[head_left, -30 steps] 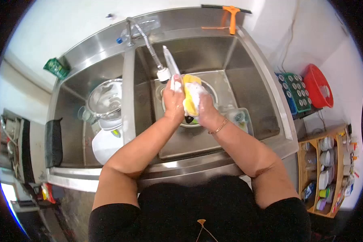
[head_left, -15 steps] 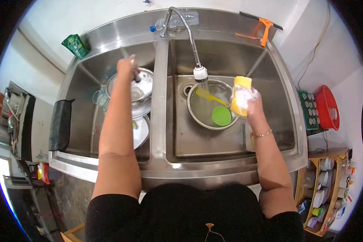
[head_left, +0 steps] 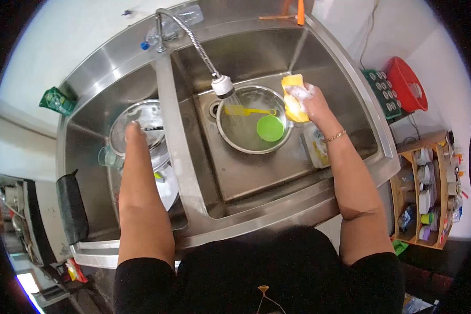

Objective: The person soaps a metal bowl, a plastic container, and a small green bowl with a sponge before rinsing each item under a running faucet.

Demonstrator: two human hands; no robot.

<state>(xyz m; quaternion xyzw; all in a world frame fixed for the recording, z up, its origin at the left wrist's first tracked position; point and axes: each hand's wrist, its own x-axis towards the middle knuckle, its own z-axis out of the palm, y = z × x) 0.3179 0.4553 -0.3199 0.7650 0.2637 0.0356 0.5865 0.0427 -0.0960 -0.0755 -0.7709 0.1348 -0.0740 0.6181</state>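
Observation:
My right hand (head_left: 314,102) is closed on a soapy yellow sponge (head_left: 295,99), above the right side of the right basin. My left hand (head_left: 134,132) is over the metal pots (head_left: 141,112) in the left basin; its fingers are mostly hidden, and a dark handle (head_left: 154,128) shows beside it. Water runs from the white faucet head (head_left: 222,86) into a metal bowl (head_left: 254,149), where a yellow utensil (head_left: 246,110) and a green cup (head_left: 270,128) lie. A white plate (head_left: 167,191) and a glass (head_left: 107,156) are near the pots.
A container (head_left: 316,146) sits in the right basin below my right wrist. A black cloth (head_left: 72,209) hangs over the left edge. Behind are a green pouch (head_left: 57,101) and a plastic bottle (head_left: 175,23). A red basin (head_left: 406,83) and a dish shelf (head_left: 424,196) are at the right.
The view has turned and shifted right, so the sink appears tilted and further left. My left hand has lowered over the pots. The sponge remains in my right hand.

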